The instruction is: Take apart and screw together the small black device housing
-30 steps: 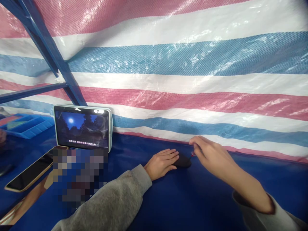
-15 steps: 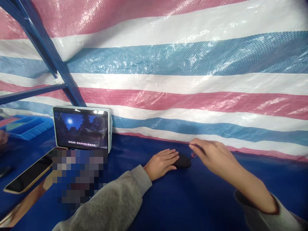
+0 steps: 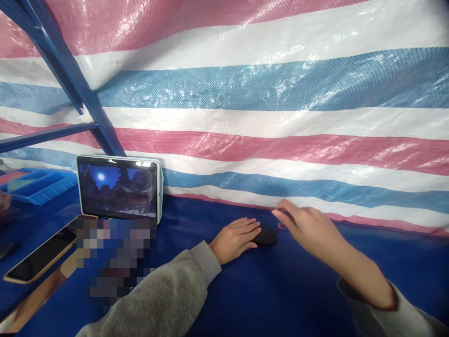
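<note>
Two hands, one person. Left hand (image 3: 234, 239) lies flat, fingers stretched, on one dark oval piece (image 3: 267, 236) poking past its fingertips. Right hand (image 3: 307, 225) raised just beyond piece, thumb and forefinger close; can't tell if pinching anything. One small reddish bit (image 3: 280, 226) just under it. Far left of left hand: one tablet (image 3: 117, 187), one phone (image 3: 42, 257).

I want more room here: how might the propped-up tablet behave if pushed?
The tablet may tip rather than roll, standing on one long, straight edge. Its flat slab shape suggests stiffness. Glossy reflections across its front hint that it could feel slippery.
</note>
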Demonstrator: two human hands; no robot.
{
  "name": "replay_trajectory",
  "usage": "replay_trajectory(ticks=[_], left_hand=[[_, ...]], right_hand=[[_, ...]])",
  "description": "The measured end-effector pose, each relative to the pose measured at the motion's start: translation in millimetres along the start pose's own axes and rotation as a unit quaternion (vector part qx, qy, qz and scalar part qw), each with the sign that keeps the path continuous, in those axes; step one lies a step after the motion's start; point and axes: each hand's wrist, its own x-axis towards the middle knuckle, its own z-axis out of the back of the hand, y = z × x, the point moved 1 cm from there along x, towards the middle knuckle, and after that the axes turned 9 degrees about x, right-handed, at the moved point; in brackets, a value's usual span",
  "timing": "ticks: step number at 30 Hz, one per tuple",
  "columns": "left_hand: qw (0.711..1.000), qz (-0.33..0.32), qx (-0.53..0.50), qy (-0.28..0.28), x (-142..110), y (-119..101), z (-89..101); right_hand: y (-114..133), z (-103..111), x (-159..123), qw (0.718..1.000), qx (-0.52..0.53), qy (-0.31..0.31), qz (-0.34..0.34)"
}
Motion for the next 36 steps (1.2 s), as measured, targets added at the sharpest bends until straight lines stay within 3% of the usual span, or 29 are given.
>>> replay_trajectory(ticks=[5,12,25,36], left_hand=[[1.000,0.000,0.001,0.001,0.4,-0.4,0.2],[1.000,-0.007,0.009,0.000,-0.9,0.4,-1.8],[0.999,-0.021,0.032,-0.003,-1.9,1.3,-5.2],[1.000,-0.016,0.027,0.001,-1.9,1.1,-4.2]], right_hand=[[1.2,1.3,-2.0,1.000,-0.009,-0.005,0.001],[0.4,-2.0,-2.9,0.998,0.029,-0.005,0.060],[1.1,-6.9,0.8,0.999,0.011,-0.015,0.035],[0.2,-6.7,0.0,0.998,-0.003,-0.041,0.057]])
